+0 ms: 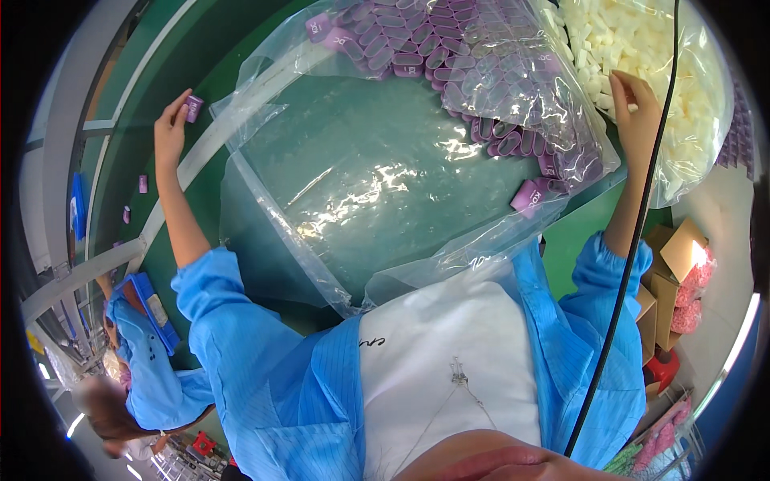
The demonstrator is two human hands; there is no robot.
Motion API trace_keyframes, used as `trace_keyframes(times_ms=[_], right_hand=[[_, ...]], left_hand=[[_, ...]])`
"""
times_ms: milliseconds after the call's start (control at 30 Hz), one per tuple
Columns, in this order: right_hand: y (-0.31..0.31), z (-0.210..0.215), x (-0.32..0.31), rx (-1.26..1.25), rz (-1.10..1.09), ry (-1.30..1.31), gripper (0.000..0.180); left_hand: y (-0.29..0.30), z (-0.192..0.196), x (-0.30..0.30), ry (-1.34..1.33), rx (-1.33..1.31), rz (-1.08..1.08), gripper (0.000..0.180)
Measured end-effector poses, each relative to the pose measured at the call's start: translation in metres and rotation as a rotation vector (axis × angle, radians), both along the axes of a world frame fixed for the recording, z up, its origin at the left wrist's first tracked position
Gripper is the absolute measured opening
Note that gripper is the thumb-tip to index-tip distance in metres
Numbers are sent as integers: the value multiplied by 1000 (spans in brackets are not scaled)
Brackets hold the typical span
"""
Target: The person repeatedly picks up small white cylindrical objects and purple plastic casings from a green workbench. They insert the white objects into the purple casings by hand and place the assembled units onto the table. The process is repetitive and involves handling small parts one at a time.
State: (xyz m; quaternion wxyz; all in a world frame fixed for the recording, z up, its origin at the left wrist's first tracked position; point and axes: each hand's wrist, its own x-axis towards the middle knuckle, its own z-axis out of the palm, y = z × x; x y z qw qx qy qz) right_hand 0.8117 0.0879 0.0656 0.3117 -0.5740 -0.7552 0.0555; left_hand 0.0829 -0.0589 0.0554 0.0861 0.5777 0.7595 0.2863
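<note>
My left hand (170, 128) reaches out to the far left over the green belt (200, 72), its fingertips pinched on a small purple case (193, 107). My right hand (635, 112) is at the far right, fingers curled into a clear bag of small white foam pieces (642, 48). Between my hands lies a large clear plastic bag (377, 176), mostly flat, with several purple cases (449, 48) heaped at its far end. One purple case (528, 195) sits near the bag's right edge.
Two more purple cases (143, 183) lie spaced along the belt at the left. A co-worker in a blue coat (148, 361) is at lower left. Cardboard boxes with pink items (682, 280) stand at the right. A black cable (634, 240) hangs down on my right.
</note>
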Motion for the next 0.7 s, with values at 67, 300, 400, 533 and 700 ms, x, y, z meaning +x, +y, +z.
trace_keyframes(times_ms=[67,300,400,533,700], right_hand=[[29,-19,17,-80,-29,-101,20],[33,-26,4,-113,-70,-530,19],[35,-23,1,-75,-76,-644,13],[23,-10,-10,136,-106,-609,13],[-36,21,-43,-211,-1,202,17]], left_hand=[[10,-16,-21,-2,-112,58,31],[13,15,211,237,482,22,8],[-2,19,316,-10,188,-291,10],[25,-13,342,62,250,-152,30],[40,-19,342,98,367,-87,31]])
